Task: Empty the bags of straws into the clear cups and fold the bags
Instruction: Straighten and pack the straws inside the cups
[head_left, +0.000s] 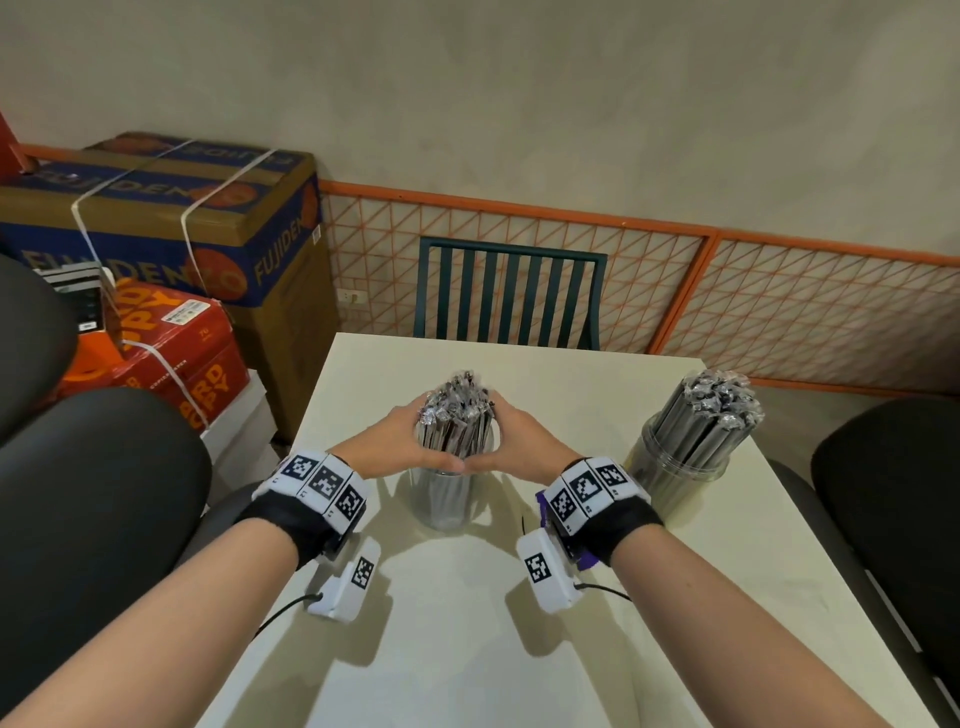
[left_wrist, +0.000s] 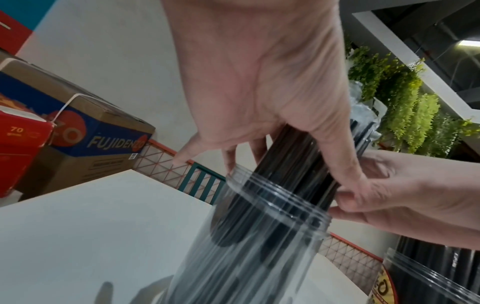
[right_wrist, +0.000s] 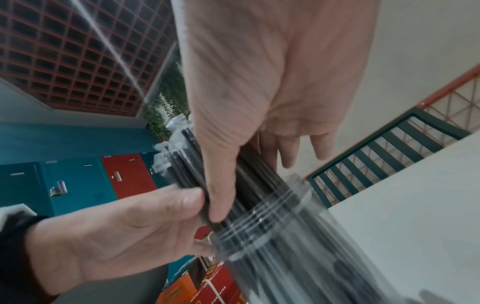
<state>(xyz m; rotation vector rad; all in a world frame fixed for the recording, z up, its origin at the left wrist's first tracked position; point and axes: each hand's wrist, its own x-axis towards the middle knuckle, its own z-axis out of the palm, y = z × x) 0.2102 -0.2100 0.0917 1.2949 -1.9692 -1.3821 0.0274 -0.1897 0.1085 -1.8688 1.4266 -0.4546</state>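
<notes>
Straws (head_left: 457, 415) upright in cup (head_left: 441, 499) between my left hand (head_left: 395, 436) and right hand (head_left: 519, 441), both curled round them, thumbs touching.

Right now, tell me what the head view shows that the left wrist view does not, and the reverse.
Head view only: the crinkled wrapper tops of the bundle of straws, and all of the filled second cup to the right.

Left wrist view only: the threaded rim of the clear cup and green hanging plants.

Both: the left hand and right hand around the bundle, and the Fujidenzo box.
</notes>
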